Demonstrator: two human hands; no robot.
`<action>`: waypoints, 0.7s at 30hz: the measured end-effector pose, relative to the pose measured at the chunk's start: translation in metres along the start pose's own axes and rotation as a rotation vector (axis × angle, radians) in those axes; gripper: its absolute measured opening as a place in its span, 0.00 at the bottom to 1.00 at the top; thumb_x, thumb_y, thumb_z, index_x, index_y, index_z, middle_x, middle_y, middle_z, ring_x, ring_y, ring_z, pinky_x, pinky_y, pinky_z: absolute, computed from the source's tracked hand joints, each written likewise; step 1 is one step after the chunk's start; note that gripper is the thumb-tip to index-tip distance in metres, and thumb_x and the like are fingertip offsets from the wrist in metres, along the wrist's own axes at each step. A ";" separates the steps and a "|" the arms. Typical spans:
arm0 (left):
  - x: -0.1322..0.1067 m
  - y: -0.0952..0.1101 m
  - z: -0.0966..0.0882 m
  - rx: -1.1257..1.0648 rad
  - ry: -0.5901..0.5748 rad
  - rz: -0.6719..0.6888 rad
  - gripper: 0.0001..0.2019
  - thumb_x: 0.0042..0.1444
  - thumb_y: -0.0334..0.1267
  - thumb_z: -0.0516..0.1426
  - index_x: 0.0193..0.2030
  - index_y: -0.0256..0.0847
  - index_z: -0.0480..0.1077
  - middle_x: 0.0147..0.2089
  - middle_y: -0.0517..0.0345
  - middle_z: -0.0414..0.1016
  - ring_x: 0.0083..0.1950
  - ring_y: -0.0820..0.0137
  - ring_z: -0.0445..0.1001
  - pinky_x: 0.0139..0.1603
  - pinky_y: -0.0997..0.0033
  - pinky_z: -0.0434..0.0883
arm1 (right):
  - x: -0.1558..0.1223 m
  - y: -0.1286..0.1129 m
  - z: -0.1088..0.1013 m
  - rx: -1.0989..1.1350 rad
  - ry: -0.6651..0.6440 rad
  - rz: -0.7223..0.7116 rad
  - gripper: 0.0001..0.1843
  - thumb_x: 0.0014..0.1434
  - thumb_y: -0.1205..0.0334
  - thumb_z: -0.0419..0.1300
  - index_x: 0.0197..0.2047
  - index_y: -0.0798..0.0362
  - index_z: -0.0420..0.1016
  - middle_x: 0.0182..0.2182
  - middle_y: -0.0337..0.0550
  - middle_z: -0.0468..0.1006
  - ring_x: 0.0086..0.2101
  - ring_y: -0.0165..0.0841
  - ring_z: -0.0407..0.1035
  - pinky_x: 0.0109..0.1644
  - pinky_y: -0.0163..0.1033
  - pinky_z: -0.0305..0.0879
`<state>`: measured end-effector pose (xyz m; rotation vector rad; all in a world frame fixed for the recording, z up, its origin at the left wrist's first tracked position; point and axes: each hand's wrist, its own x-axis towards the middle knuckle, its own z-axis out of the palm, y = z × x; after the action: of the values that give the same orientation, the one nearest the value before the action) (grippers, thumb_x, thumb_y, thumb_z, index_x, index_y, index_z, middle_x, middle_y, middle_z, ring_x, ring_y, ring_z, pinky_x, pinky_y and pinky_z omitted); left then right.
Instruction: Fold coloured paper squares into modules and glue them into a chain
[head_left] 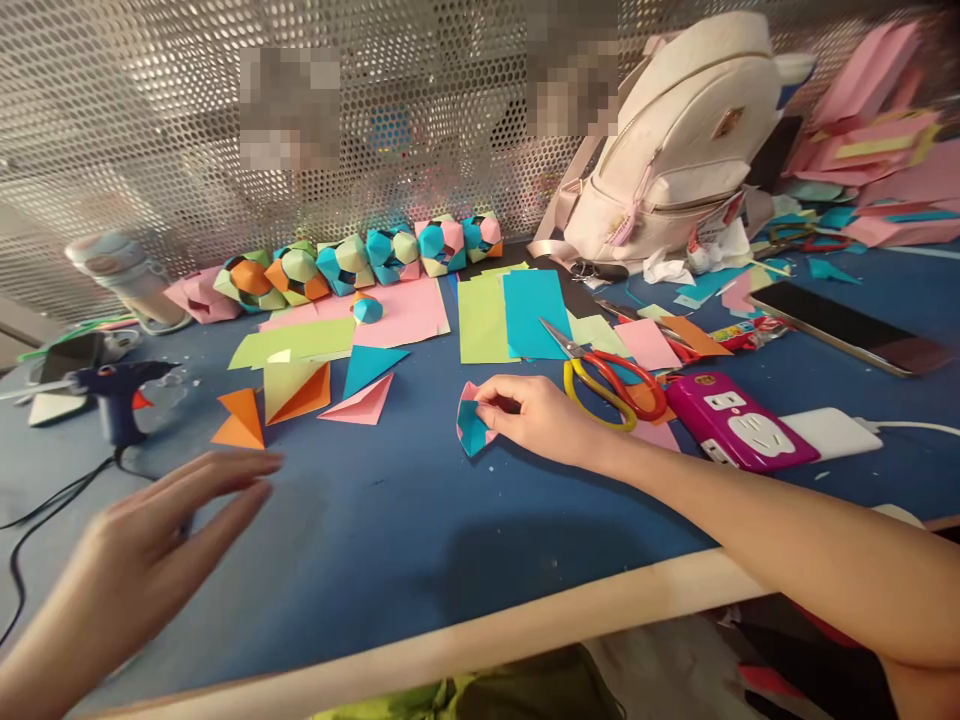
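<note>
Between the thumb and fingers of my right hand (536, 418) is a folded paper piece (472, 430), blue on one face with pink edges, held just over the blue tabletop. My left hand (187, 525) hovers at the left with its fingers stretched out and nothing in them. Beyond its fingertips lie an orange folded paper (240, 418), a green-and-orange one (298, 393) and a pink one (360, 402) beside a blue triangle (373, 368). A dark blue glue gun (120, 400) stands behind my left hand.
Scissors with red and yellow handles (611, 378) lie near my right wrist, beside a purple power strip (739, 420) and a phone (851, 325). Folded paper balls (345, 262) line the perforated metal screen (187, 130). A backpack (675, 150) and a bottle (124, 280) stand at the back.
</note>
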<state>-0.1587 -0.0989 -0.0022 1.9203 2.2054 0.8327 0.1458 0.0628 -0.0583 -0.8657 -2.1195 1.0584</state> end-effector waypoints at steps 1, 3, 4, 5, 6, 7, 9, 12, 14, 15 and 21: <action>0.010 0.024 0.015 -0.078 -0.080 0.000 0.10 0.49 0.50 0.59 0.39 0.58 0.77 0.42 0.65 0.80 0.42 0.58 0.78 0.45 0.59 0.70 | -0.001 -0.001 0.000 -0.026 -0.002 -0.040 0.07 0.57 0.65 0.54 0.28 0.54 0.70 0.28 0.39 0.72 0.25 0.27 0.64 0.31 0.34 0.62; 0.031 0.062 0.047 -0.339 -0.212 -0.043 0.14 0.51 0.51 0.58 0.42 0.50 0.76 0.42 0.58 0.80 0.39 0.59 0.78 0.41 0.62 0.72 | -0.003 -0.001 0.000 -0.052 -0.008 -0.119 0.07 0.58 0.66 0.53 0.31 0.54 0.71 0.34 0.43 0.75 0.27 0.28 0.66 0.33 0.34 0.64; 0.042 0.076 0.063 -0.458 -0.279 -0.064 0.16 0.51 0.50 0.59 0.44 0.47 0.75 0.42 0.55 0.80 0.40 0.60 0.78 0.40 0.63 0.73 | -0.004 -0.001 -0.001 -0.061 -0.010 -0.155 0.07 0.59 0.66 0.53 0.32 0.54 0.72 0.36 0.44 0.76 0.29 0.28 0.68 0.34 0.35 0.65; 0.052 0.088 0.077 -0.533 -0.340 -0.063 0.17 0.50 0.48 0.60 0.46 0.45 0.74 0.44 0.53 0.79 0.39 0.60 0.78 0.40 0.63 0.73 | -0.005 0.000 -0.002 -0.069 -0.006 -0.191 0.07 0.59 0.66 0.53 0.34 0.54 0.72 0.37 0.45 0.76 0.31 0.29 0.69 0.35 0.35 0.65; 0.061 0.096 0.090 -0.615 -0.382 -0.055 0.18 0.50 0.46 0.61 0.47 0.44 0.74 0.46 0.52 0.78 0.38 0.62 0.78 0.39 0.64 0.73 | -0.006 0.001 -0.004 -0.081 0.003 -0.228 0.07 0.60 0.66 0.53 0.34 0.54 0.72 0.38 0.46 0.77 0.33 0.30 0.70 0.37 0.35 0.66; 0.069 0.103 0.100 -0.687 -0.426 -0.048 0.17 0.50 0.45 0.61 0.47 0.43 0.74 0.46 0.52 0.78 0.36 0.63 0.77 0.38 0.65 0.73 | -0.007 0.002 -0.006 -0.098 0.016 -0.266 0.06 0.60 0.66 0.54 0.35 0.54 0.72 0.38 0.46 0.77 0.34 0.31 0.71 0.37 0.35 0.66; 0.080 0.112 0.115 -0.798 -0.501 -0.014 0.14 0.50 0.43 0.61 0.44 0.41 0.76 0.43 0.52 0.78 0.36 0.64 0.76 0.37 0.67 0.72 | -0.007 0.004 -0.012 -0.150 0.041 -0.330 0.06 0.60 0.67 0.54 0.33 0.54 0.71 0.36 0.46 0.77 0.35 0.32 0.71 0.38 0.36 0.66; 0.089 0.119 0.128 -0.908 -0.504 -0.032 0.10 0.50 0.42 0.62 0.36 0.40 0.79 0.37 0.53 0.79 0.36 0.66 0.74 0.35 0.70 0.70 | -0.006 0.006 -0.017 -0.227 0.051 -0.372 0.08 0.61 0.68 0.53 0.31 0.53 0.71 0.31 0.44 0.75 0.32 0.31 0.70 0.37 0.36 0.66; 0.093 0.120 0.134 -0.958 -0.479 -0.078 0.08 0.49 0.40 0.63 0.34 0.40 0.79 0.35 0.54 0.79 0.35 0.67 0.73 0.35 0.71 0.69 | -0.006 0.005 -0.018 -0.239 0.062 -0.362 0.09 0.60 0.69 0.53 0.32 0.52 0.72 0.32 0.44 0.75 0.34 0.32 0.71 0.39 0.37 0.68; 0.094 0.120 0.136 -0.988 -0.471 -0.104 0.07 0.49 0.39 0.63 0.33 0.39 0.78 0.34 0.55 0.78 0.34 0.68 0.72 0.34 0.71 0.68 | -0.006 0.004 -0.018 -0.231 0.082 -0.348 0.09 0.60 0.69 0.53 0.32 0.52 0.73 0.35 0.45 0.76 0.36 0.33 0.72 0.42 0.38 0.68; 0.096 0.109 0.142 -1.229 -0.391 -0.244 0.06 0.48 0.36 0.64 0.32 0.37 0.75 0.31 0.58 0.75 0.30 0.72 0.70 0.34 0.69 0.68 | -0.005 -0.008 -0.027 -0.011 0.274 -0.046 0.05 0.60 0.61 0.55 0.35 0.51 0.71 0.36 0.43 0.76 0.35 0.33 0.74 0.36 0.37 0.71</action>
<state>-0.0215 0.0452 -0.0462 1.0323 1.1298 1.2008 0.1669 0.0674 -0.0397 -0.9072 -1.9077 0.8525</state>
